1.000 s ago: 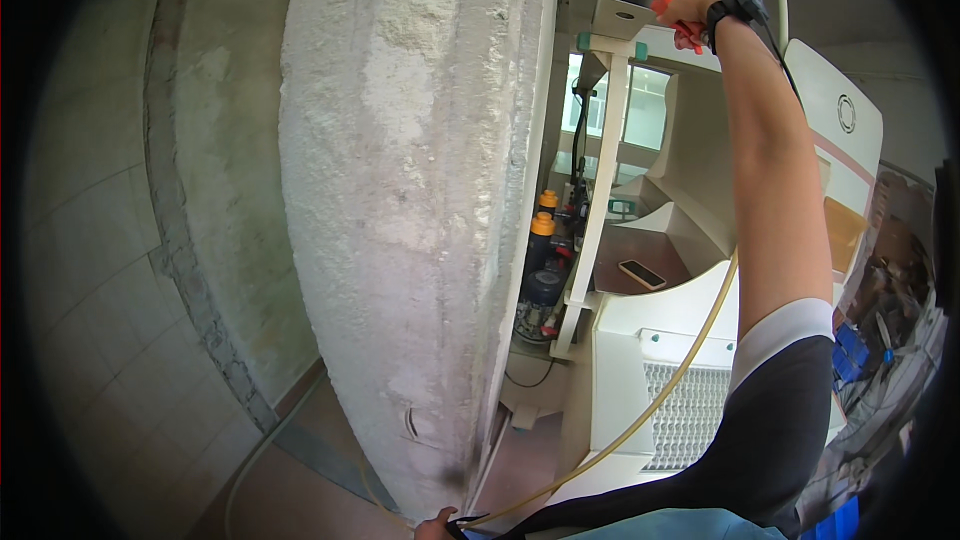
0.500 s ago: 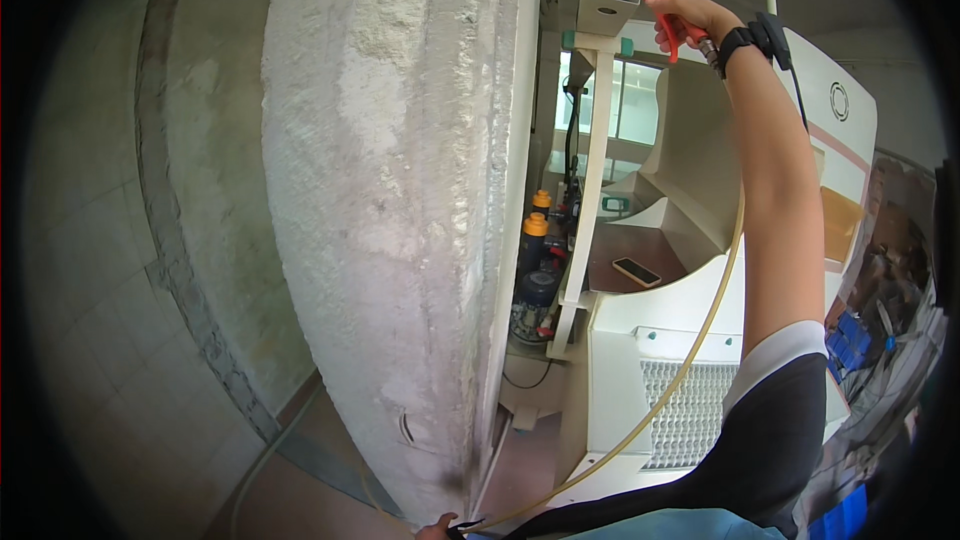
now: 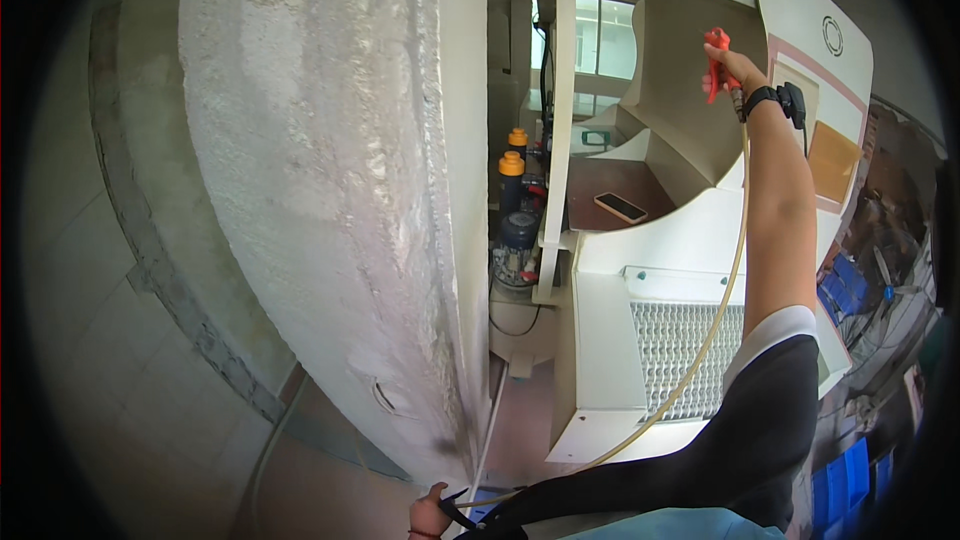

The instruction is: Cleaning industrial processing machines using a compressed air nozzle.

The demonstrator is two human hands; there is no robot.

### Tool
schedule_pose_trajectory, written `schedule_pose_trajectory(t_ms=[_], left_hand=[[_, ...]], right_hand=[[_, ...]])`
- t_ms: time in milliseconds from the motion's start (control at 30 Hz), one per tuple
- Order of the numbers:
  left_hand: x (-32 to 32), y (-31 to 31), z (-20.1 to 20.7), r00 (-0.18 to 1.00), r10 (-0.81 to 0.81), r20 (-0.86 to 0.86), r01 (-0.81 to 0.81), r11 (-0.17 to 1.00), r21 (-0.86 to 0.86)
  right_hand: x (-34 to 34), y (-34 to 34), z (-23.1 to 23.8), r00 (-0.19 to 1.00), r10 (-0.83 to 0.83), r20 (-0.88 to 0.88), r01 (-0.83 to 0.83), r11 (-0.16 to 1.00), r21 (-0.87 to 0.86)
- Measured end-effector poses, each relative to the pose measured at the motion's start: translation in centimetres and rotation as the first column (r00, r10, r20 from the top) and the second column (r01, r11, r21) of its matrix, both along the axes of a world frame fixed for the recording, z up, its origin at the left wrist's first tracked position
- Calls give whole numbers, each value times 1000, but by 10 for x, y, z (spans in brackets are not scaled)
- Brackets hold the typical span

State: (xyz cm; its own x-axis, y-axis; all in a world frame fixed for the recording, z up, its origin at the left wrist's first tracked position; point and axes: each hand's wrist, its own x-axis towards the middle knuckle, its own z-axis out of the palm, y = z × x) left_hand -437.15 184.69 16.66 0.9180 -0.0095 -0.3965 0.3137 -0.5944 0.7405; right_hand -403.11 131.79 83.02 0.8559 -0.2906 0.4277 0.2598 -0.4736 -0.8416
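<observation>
My right hand [image 3: 735,70] is raised at the upper right, its fingers wrapped round a red air blow gun [image 3: 716,52]. The gun's nozzle points up and away, beside the curved cream housing of a machine. From its metal fitting a yellowish air hose [image 3: 712,345] hangs past my right forearm and curves down to the left. Low in the picture, my left hand [image 3: 428,515] is closed where the hose reaches it, close to the foot of a rough whitewashed pillar [image 3: 330,190]. Its fingers show only in part. A black strap [image 3: 456,512] lies against it.
The cream machine [image 3: 650,260] has a perforated front panel [image 3: 680,350] and a brown shelf with a phone [image 3: 620,207] on it. Behind its upright post [image 3: 558,120] stand a motor [image 3: 516,260] and orange-capped cylinders [image 3: 511,163]. Blue bins [image 3: 840,485] are at the lower right.
My right hand has brought the blow gun down and right, away from the open square tube end. My view has tilted lower, and the tube's open end has left it. More of my left hand shows.
</observation>
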Motion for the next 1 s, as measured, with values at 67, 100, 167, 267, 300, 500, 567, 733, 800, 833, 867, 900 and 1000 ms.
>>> schedule_pose_trajectory(t_ms=[67,100,167,267,300,500,567,733,800,833,867,900,1000], left_hand=[[-12,-3,1,966,24,257,-50,994,98],[-11,-5,12,949,35,315,-87,984,154],[-11,-5,10,936,34,351,-119,967,224],[-30,4,-8,922,55,383,-159,956,246],[-31,4,-5,922,56,384,-166,952,259],[-28,3,11,949,3,314,-112,937,332],[-28,8,6,947,2,323,-110,943,315],[-22,17,-1,932,1,363,-126,939,321],[-19,22,-9,929,8,369,-134,939,316],[-20,22,-10,926,16,376,-142,940,310],[-21,23,-12,928,21,373,-146,940,308],[-17,18,1,938,22,346,-137,940,312],[-17,22,-8,945,46,323,-140,952,274]], right_hand=[[39,-43,-53,991,-44,-125,49,998,37],[52,-77,-81,981,-115,-158,121,992,27],[68,-111,-145,958,-205,-198,228,968,101],[85,-115,-221,932,-252,-260,316,918,240],[89,-116,-239,928,-246,-280,320,911,259],[111,-98,-298,946,-87,-311,186,934,304],[121,-77,-311,936,5,-351,120,935,333],[120,-30,-340,861,208,-463,-38,936,350],[121,-18,-354,848,277,-451,-96,918,384],[120,-8,-358,845,307,-437,-119,906,406],[120,0,-362,840,338,-424,-143,893,427],[118,6,-362,820,390,-419,-198,880,433],[103,30,-349,769,363,-526,-216,922,321]])
